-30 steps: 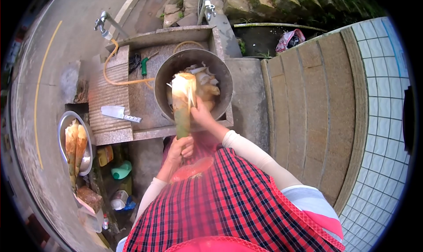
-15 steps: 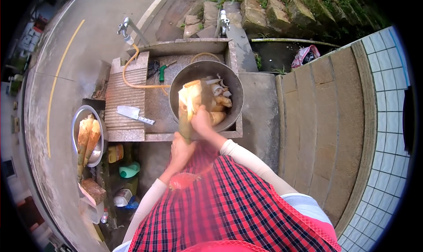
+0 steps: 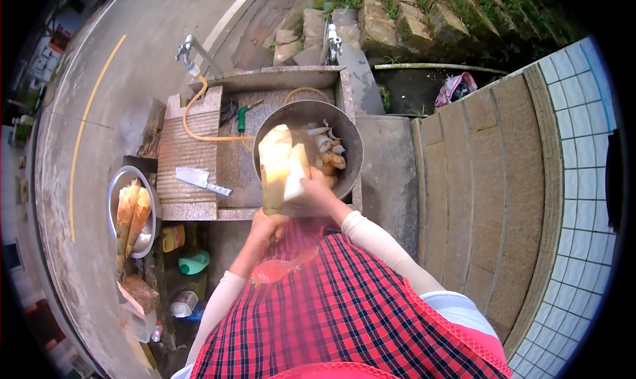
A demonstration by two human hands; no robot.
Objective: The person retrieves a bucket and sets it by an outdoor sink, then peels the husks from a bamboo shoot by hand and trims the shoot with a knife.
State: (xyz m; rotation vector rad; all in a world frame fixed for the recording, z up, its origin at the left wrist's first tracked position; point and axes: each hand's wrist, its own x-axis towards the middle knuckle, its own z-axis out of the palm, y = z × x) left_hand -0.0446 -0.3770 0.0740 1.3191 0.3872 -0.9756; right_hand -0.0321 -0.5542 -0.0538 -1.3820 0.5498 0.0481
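Note:
A thick bamboo shoot (image 3: 273,164), pale at the top and green at its lower end, stands over the near left part of a large metal pot (image 3: 354,137). My left hand (image 3: 266,227) is wrapped round its lower end. My right hand (image 3: 318,186) is closed on a pale layer (image 3: 295,174) at the shoot's right side, which spreads away from the stalk. Inside the pot, peeled pieces (image 3: 331,159) and pale scraps (image 3: 323,141) lie at the right.
The pot stands in a stone sink (image 3: 232,180). On the ribbed slab (image 3: 189,141) at left lies a cleaver (image 3: 199,178). A hose (image 3: 192,124) and green nozzle (image 3: 241,119) are behind. A metal basin (image 3: 151,230) holds more shoots (image 3: 132,210). Stone steps (image 3: 464,180) are at right.
The shoot has shifted left in the pot. The pale layer at its right side now stands out from it, with my right hand on it. The view has moved too.

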